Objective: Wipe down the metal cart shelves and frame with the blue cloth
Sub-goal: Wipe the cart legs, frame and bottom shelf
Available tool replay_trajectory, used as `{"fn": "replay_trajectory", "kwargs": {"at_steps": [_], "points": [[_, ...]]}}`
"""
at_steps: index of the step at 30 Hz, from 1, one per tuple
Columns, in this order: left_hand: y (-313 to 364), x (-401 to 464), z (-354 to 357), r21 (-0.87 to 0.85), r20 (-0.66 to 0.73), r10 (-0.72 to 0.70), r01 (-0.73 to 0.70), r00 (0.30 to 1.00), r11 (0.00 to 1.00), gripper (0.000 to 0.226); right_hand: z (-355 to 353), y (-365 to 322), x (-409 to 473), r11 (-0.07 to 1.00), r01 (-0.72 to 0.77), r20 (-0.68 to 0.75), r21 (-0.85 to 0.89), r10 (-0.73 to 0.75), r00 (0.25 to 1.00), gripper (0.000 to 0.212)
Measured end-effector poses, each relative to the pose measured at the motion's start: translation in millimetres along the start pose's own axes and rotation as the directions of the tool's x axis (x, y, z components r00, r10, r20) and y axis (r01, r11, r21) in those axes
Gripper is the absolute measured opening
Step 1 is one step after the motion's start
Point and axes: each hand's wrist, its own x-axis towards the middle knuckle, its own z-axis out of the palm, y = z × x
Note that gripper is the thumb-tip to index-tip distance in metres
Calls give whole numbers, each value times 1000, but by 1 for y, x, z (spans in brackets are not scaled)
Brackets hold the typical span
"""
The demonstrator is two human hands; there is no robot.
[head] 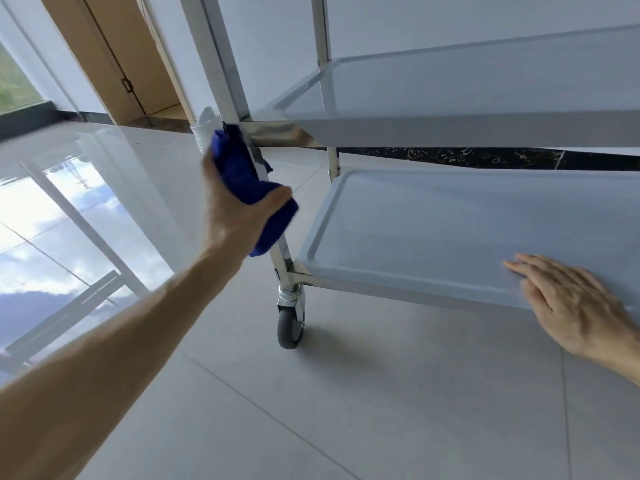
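Note:
A metal cart stands on the tiled floor, seen from low down. Its near left upright post rises from a castor wheel. My left hand grips the blue cloth, which is wrapped around that post between the middle shelf and the bottom shelf. My right hand lies flat, fingers apart, on the front rim of the bottom shelf at the right. Both shelves are bare.
Glossy grey floor tiles spread under and in front of the cart, reflecting a window at the left. A wooden door and white wall stand behind. A small white object sits on the floor behind the post.

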Motion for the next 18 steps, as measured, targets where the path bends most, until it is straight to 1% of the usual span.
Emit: {"fn": "replay_trajectory", "kwargs": {"at_steps": [2,4,7,10,14,18], "points": [[-12,-2,21,60,-54,-29,32,998,998,89,-1,-1,0,1000,5,-4,5,-5,1000,62],[-24,-1,31,68,-111,-46,54,993,996,86,-3,-1,0,1000,9,-5,8,-9,1000,63],[-44,0,40,129,-137,-34,52,990,990,83,-2,0,1,1000,8,-23,10,-8,1000,63],[-68,-5,48,146,-97,-95,108,991,983,75,0,1,4,1000,11,-28,9,-11,1000,64],[-101,-18,57,176,19,-201,195,979,965,60,4,6,8,1000,12,-39,9,-12,999,60],[-110,-18,64,186,47,-232,220,972,958,57,7,9,11,1000,15,-50,11,-14,999,57]]}}
